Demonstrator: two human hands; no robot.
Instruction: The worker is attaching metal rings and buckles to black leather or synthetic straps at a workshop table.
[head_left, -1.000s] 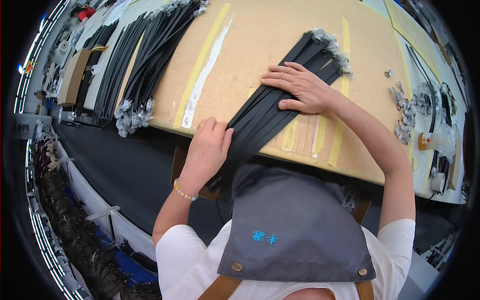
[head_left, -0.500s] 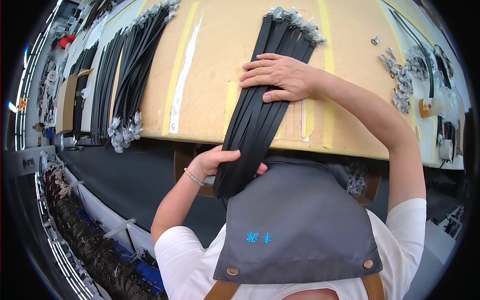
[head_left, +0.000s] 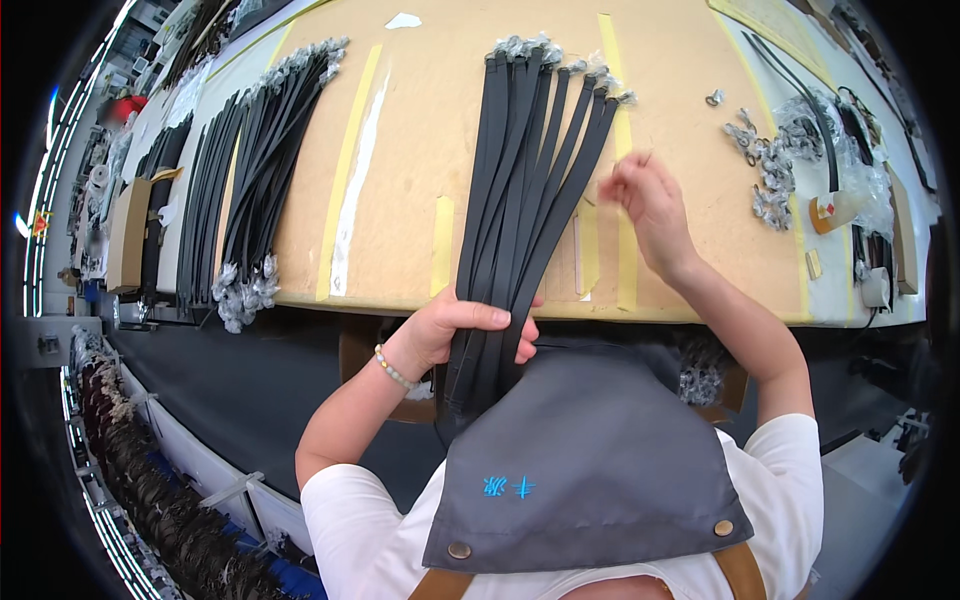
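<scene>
Right hand (head_left: 645, 205) lifted off straps (head_left: 525, 190) — bare board (head_left: 420, 120) beside.

Bright even light; fisheye-bent edges, dark rim.

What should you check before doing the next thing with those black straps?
1. Left hand clamps the near end of the black straps: ok.
2. Right hand free of the straps, lifted above the tan board: ok.
3. Far strap ends lined up evenly: not ok, they fan apart.
4. Straps lie flat, not twisted: cannot tell.
5. Second strap bundle apart at the left: ok.
6. Loose metal clips clear of the straps: ok.
</scene>
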